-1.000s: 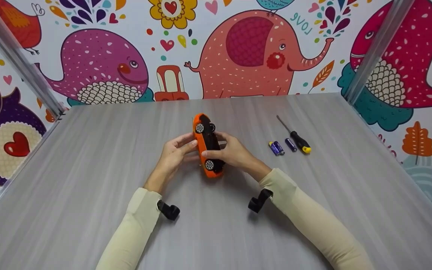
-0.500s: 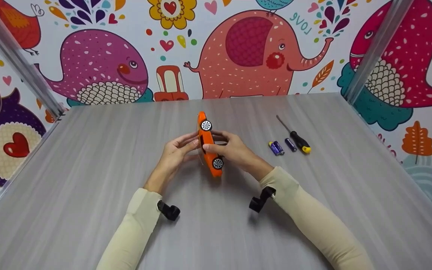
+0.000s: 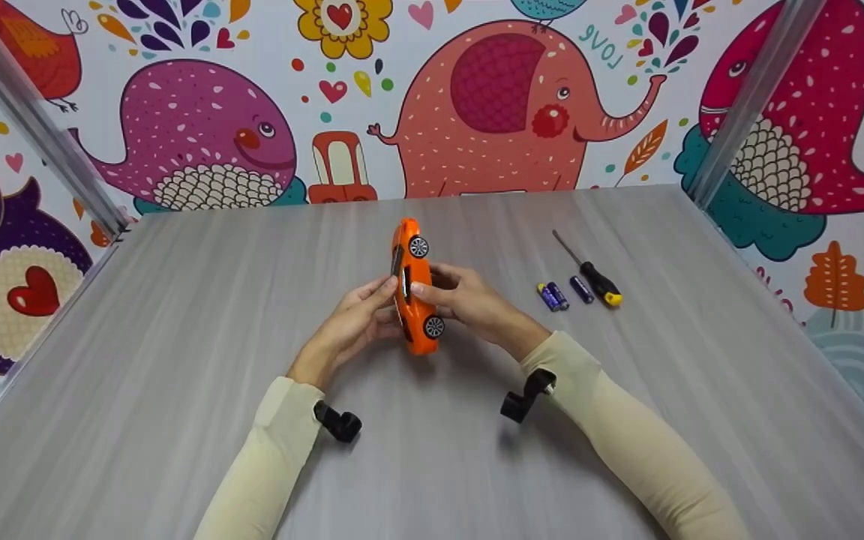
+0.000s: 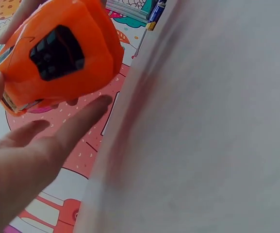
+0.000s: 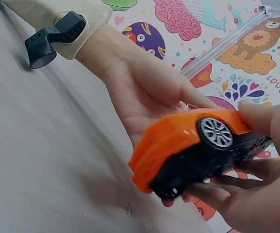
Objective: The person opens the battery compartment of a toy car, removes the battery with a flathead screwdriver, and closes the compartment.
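Observation:
An orange toy car (image 3: pixel 418 300) with a black underside is held above the table, turned on its side. My right hand (image 3: pixel 473 300) grips it from the right, with the thumb on the upper side and the fingers beneath. From the left, my left hand (image 3: pixel 353 319) holds the car with the thumb against its roof edge; the fingers run under it and are partly hidden. The left wrist view shows the car's dark window (image 4: pixel 57 53). In the right wrist view a silver-spoked wheel (image 5: pixel 216 132) and the black underside face the camera.
Several purple batteries lie on the grey table (image 3: pixel 199 337) to the right, a pair (image 3: pixel 553 296) and a single one (image 3: pixel 581 289). A screwdriver (image 3: pixel 601 283) with a black and yellow handle lies beside them. A patterned wall stands behind.
The car has rolled in my hands, so its black underside has turned away and its orange side and windows face the head camera. My left thumb has come onto the car's edge.

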The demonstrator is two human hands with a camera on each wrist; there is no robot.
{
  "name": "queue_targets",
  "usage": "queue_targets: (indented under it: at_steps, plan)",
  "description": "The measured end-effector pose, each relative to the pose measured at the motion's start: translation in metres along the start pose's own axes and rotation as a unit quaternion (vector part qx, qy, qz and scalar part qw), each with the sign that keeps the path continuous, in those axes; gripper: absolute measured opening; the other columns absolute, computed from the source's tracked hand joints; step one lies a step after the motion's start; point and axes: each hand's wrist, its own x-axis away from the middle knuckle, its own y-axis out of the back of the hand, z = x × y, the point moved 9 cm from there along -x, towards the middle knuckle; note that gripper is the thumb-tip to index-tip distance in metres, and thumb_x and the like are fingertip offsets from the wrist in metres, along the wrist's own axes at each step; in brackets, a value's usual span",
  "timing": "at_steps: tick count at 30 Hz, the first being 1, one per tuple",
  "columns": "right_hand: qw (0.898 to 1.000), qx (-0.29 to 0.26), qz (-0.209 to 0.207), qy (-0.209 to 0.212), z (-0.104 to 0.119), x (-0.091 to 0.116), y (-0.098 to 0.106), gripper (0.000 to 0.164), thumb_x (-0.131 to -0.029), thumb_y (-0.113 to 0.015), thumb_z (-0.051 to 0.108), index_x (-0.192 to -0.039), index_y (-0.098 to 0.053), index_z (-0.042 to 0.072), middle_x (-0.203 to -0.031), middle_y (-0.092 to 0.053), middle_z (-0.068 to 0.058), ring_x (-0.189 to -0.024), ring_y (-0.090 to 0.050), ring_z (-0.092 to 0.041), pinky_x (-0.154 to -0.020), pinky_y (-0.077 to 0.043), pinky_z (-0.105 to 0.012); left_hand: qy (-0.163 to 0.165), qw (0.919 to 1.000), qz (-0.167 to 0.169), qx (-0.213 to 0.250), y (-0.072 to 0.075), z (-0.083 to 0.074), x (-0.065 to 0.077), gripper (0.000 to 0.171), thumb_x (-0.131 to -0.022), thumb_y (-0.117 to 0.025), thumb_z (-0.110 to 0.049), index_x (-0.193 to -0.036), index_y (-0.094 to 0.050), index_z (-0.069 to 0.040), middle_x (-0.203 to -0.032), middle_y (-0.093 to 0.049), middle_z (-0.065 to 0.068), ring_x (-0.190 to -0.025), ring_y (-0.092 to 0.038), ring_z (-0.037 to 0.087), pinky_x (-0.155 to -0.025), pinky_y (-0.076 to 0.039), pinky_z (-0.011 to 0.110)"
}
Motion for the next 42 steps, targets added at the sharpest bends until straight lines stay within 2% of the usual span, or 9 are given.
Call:
queue_targets:
  at_steps: [2,6,10,20,24,27,31,37,42]
  plan:
    - [1.0,-0.003,0.004,0.001,0.001,0.001,0.001,0.06,-0.099,-0.064,0.024,-0.152,-0.042,0.009,-0.144,-0.055,-0.014,-0.127,-0.058,-0.025,-0.111,-0.047,-0.046,-0.005,1.0,0.008,-0.001,-0.002,-0.002,0.001,0.054,-0.107,-0.045,-0.033,-0.153,-0.039,-0.005,-0.13,-0.065,0.015,-0.1,-0.072,0.02,-0.09,-0.06,0.04]
    - [1.0,0.005,-0.015,0.008,0.004,0.001,0.007,0.058,-0.097,-0.066,0.021,-0.151,-0.045,0.012,-0.145,-0.054,-0.013,-0.125,-0.059,-0.026,-0.106,-0.052,-0.045,-0.015,0.9999,0.0,-0.008,-0.002,-0.004,0.001,0.055,-0.106,-0.048,-0.032,-0.153,-0.039,-0.006,-0.121,-0.069,0.01,-0.098,-0.072,0.018,-0.086,-0.06,0.037]
    - [0.999,0.022,-0.04,0.008,0.006,0.0,0.014,0.059,-0.094,-0.07,0.019,-0.148,-0.048,0.013,-0.145,-0.054,-0.013,-0.125,-0.059,-0.028,-0.098,-0.056,-0.04,-0.016,0.9997,-0.013,-0.016,0.0,-0.003,0.0,0.056,-0.105,-0.05,-0.032,-0.155,-0.037,-0.009,-0.125,-0.07,0.012,-0.099,-0.072,0.017,-0.087,-0.06,0.037]
    - [0.994,0.06,-0.089,-0.014,0.008,0.002,0.024,0.055,-0.09,-0.076,0.018,-0.141,-0.055,0.013,-0.136,-0.061,-0.012,-0.115,-0.065,-0.026,-0.091,-0.06,-0.037,-0.008,0.9984,-0.032,-0.046,0.006,-0.001,0.001,0.061,-0.105,-0.05,-0.034,-0.157,-0.031,-0.009,-0.144,-0.055,0.023,-0.101,-0.07,0.017,-0.087,-0.06,0.035]
    - [0.992,0.057,-0.108,-0.018,0.009,0.003,0.031,0.054,-0.089,-0.076,0.017,-0.14,-0.056,0.014,-0.133,-0.061,-0.012,-0.113,-0.065,-0.026,-0.09,-0.061,-0.037,-0.002,0.9974,-0.046,-0.056,0.01,-0.001,0.002,0.061,-0.105,-0.051,-0.035,-0.157,-0.032,-0.011,-0.147,-0.053,0.021,-0.103,-0.069,0.016,-0.085,-0.061,0.034]
    - [0.991,0.053,-0.117,-0.023,0.008,0.003,0.034,0.053,-0.089,-0.076,0.017,-0.138,-0.057,0.015,-0.132,-0.062,-0.011,-0.113,-0.064,-0.026,-0.089,-0.061,-0.037,0.0,0.9975,-0.048,-0.052,0.01,-0.001,0.002,0.059,-0.104,-0.053,-0.029,-0.157,-0.033,-0.013,-0.15,-0.051,0.018,-0.102,-0.07,0.016,-0.084,-0.061,0.034]
    - [0.99,0.052,-0.126,-0.028,0.007,0.003,0.038,0.05,-0.089,-0.076,0.016,-0.137,-0.058,0.015,-0.13,-0.063,-0.011,-0.112,-0.065,-0.025,-0.087,-0.061,-0.036,0.002,0.9973,-0.052,-0.051,0.01,-0.002,0.002,0.061,-0.101,-0.059,-0.022,-0.157,-0.034,-0.016,-0.146,-0.053,0.016,-0.098,-0.07,0.016,-0.083,-0.061,0.035]
    - [0.989,0.054,-0.139,-0.024,0.008,0.003,0.042,0.049,-0.089,-0.076,0.015,-0.135,-0.06,0.014,-0.127,-0.064,-0.011,-0.111,-0.065,-0.026,-0.086,-0.062,-0.036,0.004,0.9958,-0.067,-0.062,0.012,-0.003,0.003,0.064,-0.098,-0.065,-0.02,-0.156,-0.037,-0.018,-0.132,-0.058,0.013,-0.1,-0.069,0.016,-0.084,-0.061,0.035]
    - [0.987,0.055,-0.15,-0.023,0.008,0.003,0.045,0.049,-0.089,-0.076,0.014,-0.135,-0.06,0.014,-0.128,-0.063,-0.012,-0.111,-0.065,-0.026,-0.086,-0.062,-0.036,0.003,0.994,-0.079,-0.075,0.013,-0.005,0.004,0.067,-0.096,-0.068,-0.017,-0.156,-0.038,-0.019,-0.133,-0.058,0.014,-0.104,-0.066,0.017,-0.084,-0.061,0.036]
